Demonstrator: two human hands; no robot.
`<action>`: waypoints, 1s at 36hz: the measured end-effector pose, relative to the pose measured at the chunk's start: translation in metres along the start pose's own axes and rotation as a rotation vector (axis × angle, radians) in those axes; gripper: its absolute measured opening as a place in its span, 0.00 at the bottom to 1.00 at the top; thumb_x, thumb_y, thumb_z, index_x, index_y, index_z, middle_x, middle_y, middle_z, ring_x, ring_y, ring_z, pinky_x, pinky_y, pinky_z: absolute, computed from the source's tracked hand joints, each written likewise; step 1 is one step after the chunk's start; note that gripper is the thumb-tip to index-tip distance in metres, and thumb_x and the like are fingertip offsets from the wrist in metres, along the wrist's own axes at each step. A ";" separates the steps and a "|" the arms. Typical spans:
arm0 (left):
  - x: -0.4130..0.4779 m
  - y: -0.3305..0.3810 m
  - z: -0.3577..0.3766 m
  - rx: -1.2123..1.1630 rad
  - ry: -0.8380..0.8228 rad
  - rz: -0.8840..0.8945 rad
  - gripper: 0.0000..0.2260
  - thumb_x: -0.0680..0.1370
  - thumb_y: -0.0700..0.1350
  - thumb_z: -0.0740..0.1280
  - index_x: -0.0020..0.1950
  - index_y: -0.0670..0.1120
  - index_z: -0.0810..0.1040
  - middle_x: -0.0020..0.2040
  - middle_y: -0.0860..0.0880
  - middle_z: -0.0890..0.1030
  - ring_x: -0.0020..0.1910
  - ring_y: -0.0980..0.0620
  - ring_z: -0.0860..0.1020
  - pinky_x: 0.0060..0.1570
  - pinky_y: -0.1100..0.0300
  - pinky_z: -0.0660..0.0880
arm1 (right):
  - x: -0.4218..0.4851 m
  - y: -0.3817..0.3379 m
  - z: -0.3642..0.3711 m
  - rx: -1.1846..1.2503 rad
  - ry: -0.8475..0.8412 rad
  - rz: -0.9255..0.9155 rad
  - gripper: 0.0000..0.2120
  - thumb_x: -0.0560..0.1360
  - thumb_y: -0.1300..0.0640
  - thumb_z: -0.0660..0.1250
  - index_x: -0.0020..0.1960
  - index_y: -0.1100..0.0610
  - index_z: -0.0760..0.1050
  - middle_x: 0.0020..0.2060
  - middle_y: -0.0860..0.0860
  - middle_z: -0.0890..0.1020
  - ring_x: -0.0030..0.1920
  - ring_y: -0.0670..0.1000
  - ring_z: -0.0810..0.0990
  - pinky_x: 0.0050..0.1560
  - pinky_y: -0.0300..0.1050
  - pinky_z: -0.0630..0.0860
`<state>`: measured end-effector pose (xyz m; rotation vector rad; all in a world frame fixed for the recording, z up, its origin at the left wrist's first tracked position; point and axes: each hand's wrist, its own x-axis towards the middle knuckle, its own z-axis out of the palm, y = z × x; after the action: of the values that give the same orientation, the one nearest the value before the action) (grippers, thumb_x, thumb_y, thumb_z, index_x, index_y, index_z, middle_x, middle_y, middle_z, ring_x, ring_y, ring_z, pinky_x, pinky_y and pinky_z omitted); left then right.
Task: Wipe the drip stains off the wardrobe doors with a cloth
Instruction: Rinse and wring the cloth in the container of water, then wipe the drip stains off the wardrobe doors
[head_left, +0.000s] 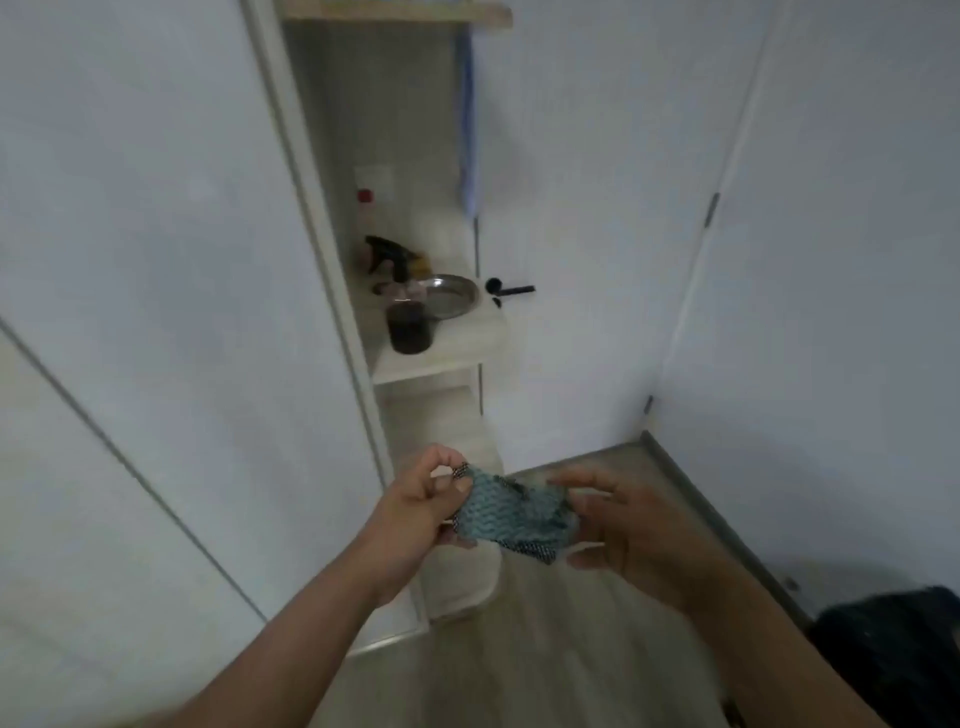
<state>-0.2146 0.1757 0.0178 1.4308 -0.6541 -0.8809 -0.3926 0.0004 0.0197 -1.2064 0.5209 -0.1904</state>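
Both hands up front w/ the cloth (511, 512) stretched between them — left hand (415, 512) pinches its left edge, fingers curled; right hand (631, 530) grips the right end, blurred. Wardrobe doors (156, 260) stand at left, untouched.

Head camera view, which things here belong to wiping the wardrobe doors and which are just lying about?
For the job: cloth, held between left hand and right hand; white wardrobe door on the left; possibly the spray bottle on the shelf.
Lying about: metal bowl and dark jar, both on the shelf; black door handle; dark bag at lower right.
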 end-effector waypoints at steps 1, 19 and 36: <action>-0.018 0.004 -0.023 -0.038 0.050 0.007 0.01 0.85 0.38 0.62 0.53 0.42 0.72 0.46 0.42 0.84 0.42 0.46 0.83 0.40 0.52 0.80 | 0.008 -0.003 0.028 -0.015 -0.036 -0.010 0.14 0.74 0.57 0.70 0.58 0.59 0.82 0.52 0.65 0.83 0.43 0.57 0.84 0.38 0.49 0.82; -0.262 -0.008 -0.371 0.117 0.463 0.171 0.20 0.79 0.27 0.61 0.49 0.51 0.84 0.48 0.46 0.85 0.47 0.42 0.84 0.45 0.46 0.82 | 0.068 0.077 0.481 -0.628 -0.413 -0.148 0.15 0.71 0.63 0.78 0.57 0.57 0.82 0.49 0.57 0.86 0.50 0.56 0.86 0.53 0.55 0.84; -0.312 -0.001 -0.505 -0.116 0.495 0.348 0.22 0.81 0.27 0.57 0.40 0.44 0.85 0.46 0.47 0.84 0.51 0.47 0.82 0.50 0.58 0.79 | 0.108 0.043 0.604 -0.448 -0.538 0.063 0.08 0.79 0.68 0.67 0.57 0.65 0.72 0.50 0.67 0.84 0.50 0.64 0.84 0.49 0.55 0.84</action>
<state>0.0347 0.7141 0.0231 1.3102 -0.4453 -0.2690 -0.0145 0.4785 0.1037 -1.6016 0.1262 0.3185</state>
